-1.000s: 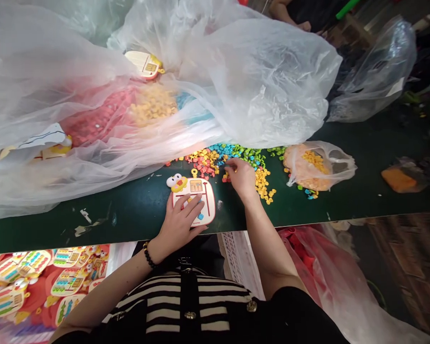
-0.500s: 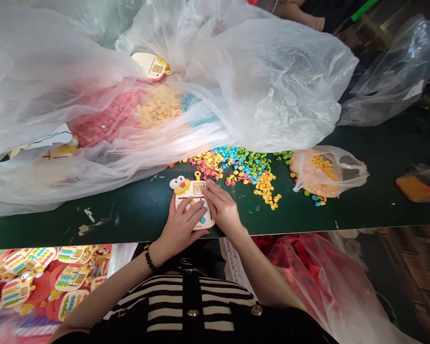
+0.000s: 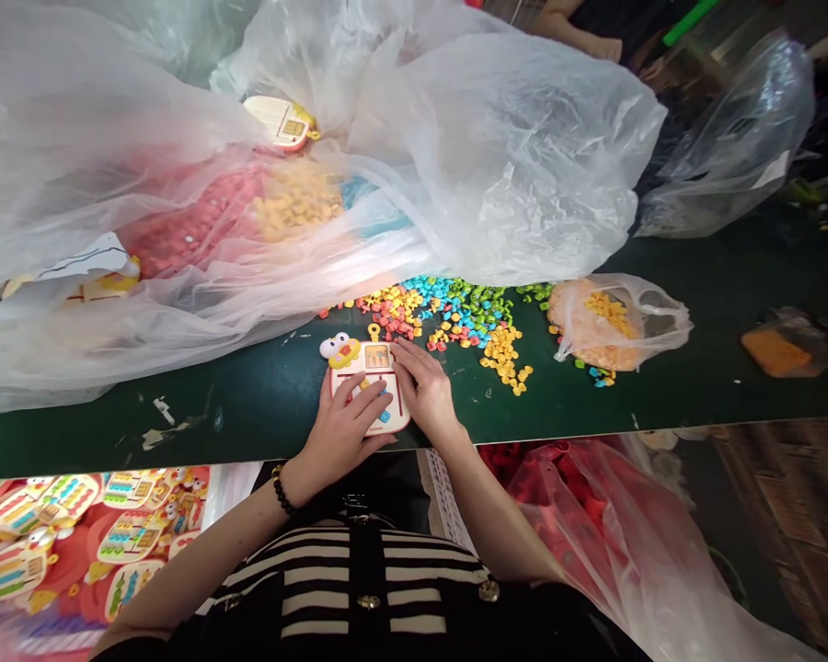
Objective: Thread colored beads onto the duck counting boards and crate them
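Observation:
A white toy board point(image 3: 395, 418) with a red rim and a yellow duck-like head with big eyes lies on the green table near its front edge. Across its lower left part rests my left hand point(image 3: 345, 418), fingers spread over the face, by small yellow and blue pieces. My right hand point(image 3: 428, 391) is at the board's upper right edge, its fingers close together beside the small window; whether a piece is between them is hidden. Behind the board spreads a pile of small red, yellow, blue and green pieces point(image 3: 465, 317).
Large clear plastic bags point(image 3: 524, 165) cover the back of the table point(image 3: 262, 395). A small bag of orange pieces point(image 3: 593, 326) lies right. Finished-looking toys point(image 3: 131, 533) fill a container below left; a red-filled bag point(image 3: 593, 524) hangs below right. Another person's hand point(image 3: 603, 48) shows at the top.
The view has shifted slightly, so most things appear a little further left and up. Both hands remain on the toy board, with only slight finger movement.

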Demonstrator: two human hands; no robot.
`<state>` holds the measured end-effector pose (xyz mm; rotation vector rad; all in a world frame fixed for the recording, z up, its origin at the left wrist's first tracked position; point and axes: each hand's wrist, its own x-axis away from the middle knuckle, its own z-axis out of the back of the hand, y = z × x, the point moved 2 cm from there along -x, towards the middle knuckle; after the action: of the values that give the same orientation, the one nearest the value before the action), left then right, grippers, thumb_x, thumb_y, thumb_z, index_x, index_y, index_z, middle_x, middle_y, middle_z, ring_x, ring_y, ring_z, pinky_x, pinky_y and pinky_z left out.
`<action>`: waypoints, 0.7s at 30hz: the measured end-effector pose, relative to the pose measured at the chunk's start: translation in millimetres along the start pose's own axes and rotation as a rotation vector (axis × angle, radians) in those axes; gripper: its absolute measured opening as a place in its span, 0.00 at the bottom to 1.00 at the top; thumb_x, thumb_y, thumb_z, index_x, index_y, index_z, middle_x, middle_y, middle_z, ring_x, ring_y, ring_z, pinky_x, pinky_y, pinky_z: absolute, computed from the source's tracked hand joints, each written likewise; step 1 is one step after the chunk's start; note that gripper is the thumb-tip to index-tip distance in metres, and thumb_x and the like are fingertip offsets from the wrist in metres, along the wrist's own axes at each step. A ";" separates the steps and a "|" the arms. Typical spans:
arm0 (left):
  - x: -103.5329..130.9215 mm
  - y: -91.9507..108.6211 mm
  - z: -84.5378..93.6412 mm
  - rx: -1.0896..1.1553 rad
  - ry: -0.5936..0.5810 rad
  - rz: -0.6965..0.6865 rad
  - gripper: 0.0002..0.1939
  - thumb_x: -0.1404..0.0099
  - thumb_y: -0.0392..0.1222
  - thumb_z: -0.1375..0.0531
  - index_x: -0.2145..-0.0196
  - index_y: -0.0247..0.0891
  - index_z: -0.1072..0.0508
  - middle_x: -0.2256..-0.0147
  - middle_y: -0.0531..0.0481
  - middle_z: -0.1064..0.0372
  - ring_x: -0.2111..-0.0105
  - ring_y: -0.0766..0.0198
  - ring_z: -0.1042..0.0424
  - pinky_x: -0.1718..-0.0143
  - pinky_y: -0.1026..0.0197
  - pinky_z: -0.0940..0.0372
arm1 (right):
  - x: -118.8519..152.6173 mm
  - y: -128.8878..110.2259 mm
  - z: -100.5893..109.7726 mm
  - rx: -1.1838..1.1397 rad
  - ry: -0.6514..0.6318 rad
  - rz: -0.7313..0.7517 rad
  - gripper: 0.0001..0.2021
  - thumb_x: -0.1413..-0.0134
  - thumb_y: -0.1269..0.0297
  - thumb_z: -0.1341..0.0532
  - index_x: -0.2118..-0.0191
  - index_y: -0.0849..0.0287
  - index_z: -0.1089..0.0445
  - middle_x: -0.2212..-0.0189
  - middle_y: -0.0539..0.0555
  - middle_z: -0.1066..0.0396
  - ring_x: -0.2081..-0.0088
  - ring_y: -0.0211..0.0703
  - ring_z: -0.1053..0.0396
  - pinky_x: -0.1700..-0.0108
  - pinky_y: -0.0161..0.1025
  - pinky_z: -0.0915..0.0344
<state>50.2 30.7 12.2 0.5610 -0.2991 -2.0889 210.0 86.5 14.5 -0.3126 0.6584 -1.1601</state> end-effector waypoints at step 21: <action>3.6 -0.4 -1.6 0.019 -0.012 0.018 0.20 0.38 0.49 0.40 0.49 0.44 0.31 0.47 0.45 0.32 0.43 0.48 0.40 0.37 0.34 0.58 | 33.2 -22.2 0.9 0.060 -0.041 0.005 0.19 0.37 0.68 0.48 0.44 0.52 0.32 0.44 0.55 0.31 0.38 0.50 0.41 0.43 0.51 0.36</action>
<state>49.1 27.9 9.7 0.5552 -0.3302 -2.0742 202.1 47.4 17.0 -0.2831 0.5869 -1.1637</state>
